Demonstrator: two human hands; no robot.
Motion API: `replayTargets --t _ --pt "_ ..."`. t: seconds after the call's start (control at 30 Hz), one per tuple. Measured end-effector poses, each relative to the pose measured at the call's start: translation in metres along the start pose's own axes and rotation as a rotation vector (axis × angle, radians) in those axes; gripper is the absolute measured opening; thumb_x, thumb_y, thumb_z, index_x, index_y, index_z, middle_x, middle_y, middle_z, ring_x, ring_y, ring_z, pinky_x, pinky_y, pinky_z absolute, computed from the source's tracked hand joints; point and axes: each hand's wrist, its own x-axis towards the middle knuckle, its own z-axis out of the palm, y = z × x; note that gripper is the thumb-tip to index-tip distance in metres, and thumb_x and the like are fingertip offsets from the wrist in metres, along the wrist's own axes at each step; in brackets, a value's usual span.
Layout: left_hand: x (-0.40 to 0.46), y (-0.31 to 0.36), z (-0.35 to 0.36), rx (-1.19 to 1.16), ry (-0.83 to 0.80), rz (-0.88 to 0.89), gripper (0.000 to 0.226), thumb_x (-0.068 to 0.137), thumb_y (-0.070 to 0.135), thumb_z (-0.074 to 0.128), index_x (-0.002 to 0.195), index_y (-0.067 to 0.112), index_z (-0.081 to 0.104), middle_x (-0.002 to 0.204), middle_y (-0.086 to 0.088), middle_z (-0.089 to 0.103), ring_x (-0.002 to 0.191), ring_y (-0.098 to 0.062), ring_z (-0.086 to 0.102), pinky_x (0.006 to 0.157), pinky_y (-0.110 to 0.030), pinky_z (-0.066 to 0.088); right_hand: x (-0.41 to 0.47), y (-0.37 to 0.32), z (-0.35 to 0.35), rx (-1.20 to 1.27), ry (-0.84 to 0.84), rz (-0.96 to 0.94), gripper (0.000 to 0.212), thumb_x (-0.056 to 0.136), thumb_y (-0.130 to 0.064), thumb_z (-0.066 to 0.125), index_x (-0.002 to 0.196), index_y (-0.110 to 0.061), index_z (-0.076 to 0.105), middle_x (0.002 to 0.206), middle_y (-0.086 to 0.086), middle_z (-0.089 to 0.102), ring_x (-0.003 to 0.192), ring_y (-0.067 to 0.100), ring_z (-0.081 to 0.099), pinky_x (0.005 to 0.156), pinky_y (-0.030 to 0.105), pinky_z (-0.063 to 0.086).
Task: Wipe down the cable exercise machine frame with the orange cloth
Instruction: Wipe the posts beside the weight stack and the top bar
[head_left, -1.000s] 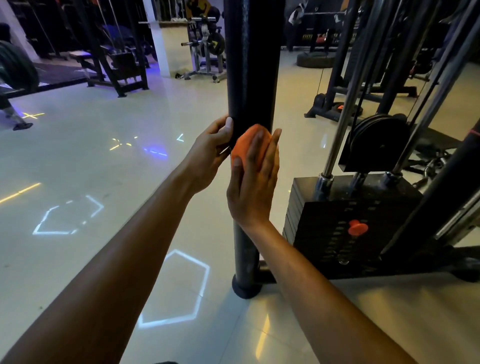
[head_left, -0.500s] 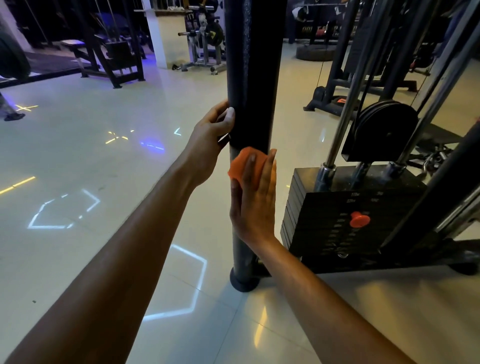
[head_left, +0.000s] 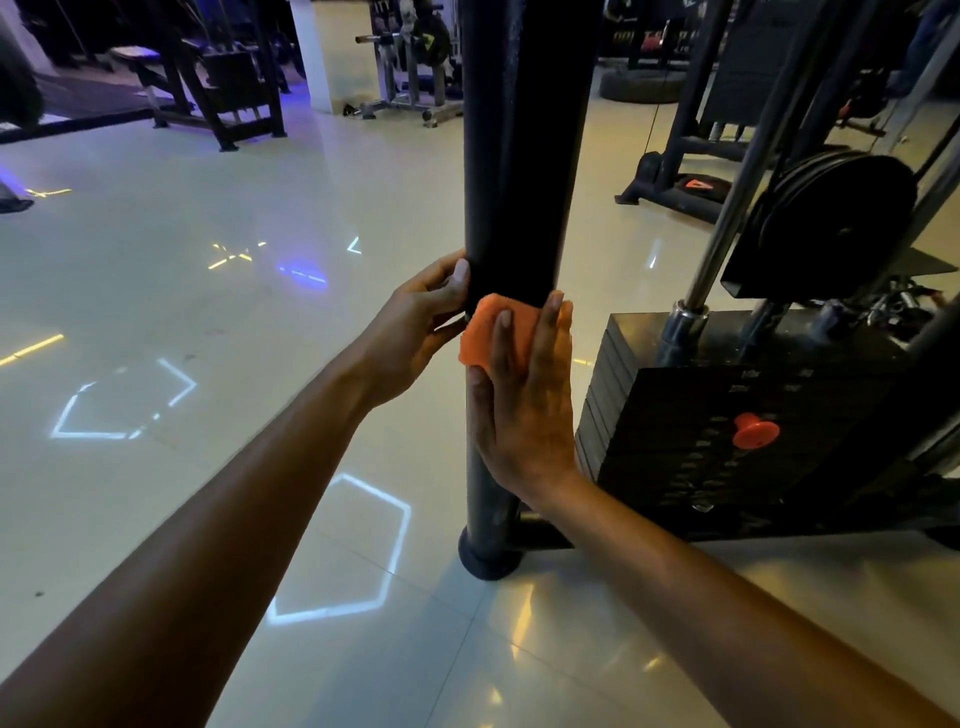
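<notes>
Gym floor (head_left: 156, 291), pale glossy tile with projected light shapes, fills the left half and bottom of the frame.

Cable machine frame: black upright post (head_left: 519, 156) runs from top centre down to its round foot at lower centre. Weight stack (head_left: 727, 431) with orange selector pin (head_left: 756, 430) sits right of centre; chrome guide rods (head_left: 737, 202) and a black pulley (head_left: 836, 223) rise above it toward the upper right. Other gym equipment stands far back along the top edge.

Progress, as a judgement: wiping is under way on the lower part of the post. No visible difference between cleaned and uncleaned surface, so cannot tell how much of the post is done. The stretch below the hand down to the foot, the base rail, and the rest of the frame at right likely remain.

Right hand (head_left: 524, 410), centre frame: flat against the post, fingers (head_left: 550, 332) straight and close together, pointing up, pressing the orange cloth (head_left: 485, 332) onto the post. Cloth is bunched beneath the fingertips, its left part showing.

Left hand (head_left: 415, 332), just left of the post: fingers loosely curved, fingertips and thumb touching the post's left edge just above the cloth; steadying, not wrapped around.
</notes>
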Motion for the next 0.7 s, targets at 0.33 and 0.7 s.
replayTargets --t 0.33,0.7 --pt "-0.002 -0.018 0.009 -0.106 -0.006 0.067 0.042 0.116 0.030 0.042 0.155 0.019 0.053 0.147 -0.001 0.065 0.133 -0.018 0.062 0.117 -0.041 0.046 0.010 -0.004 0.005 0.092 0.120 0.022 0.072 0.116 -0.035 0.049 0.169 -0.016 0.004 0.177 0.031 -0.008 0.166 0.047 -0.005 0.131 0.063 0.021" --pt "-0.010 -0.015 0.018 -0.074 0.044 0.086 0.038 0.113 0.029 0.047 0.149 0.024 0.061 0.134 0.009 0.073 0.122 -0.011 0.069 0.103 -0.031 0.053 -0.034 0.007 0.013 0.140 0.033 0.037 0.072 0.118 -0.041 0.041 0.174 -0.024 -0.001 0.178 0.012 -0.025 0.168 0.040 -0.008 0.127 0.065 0.031"
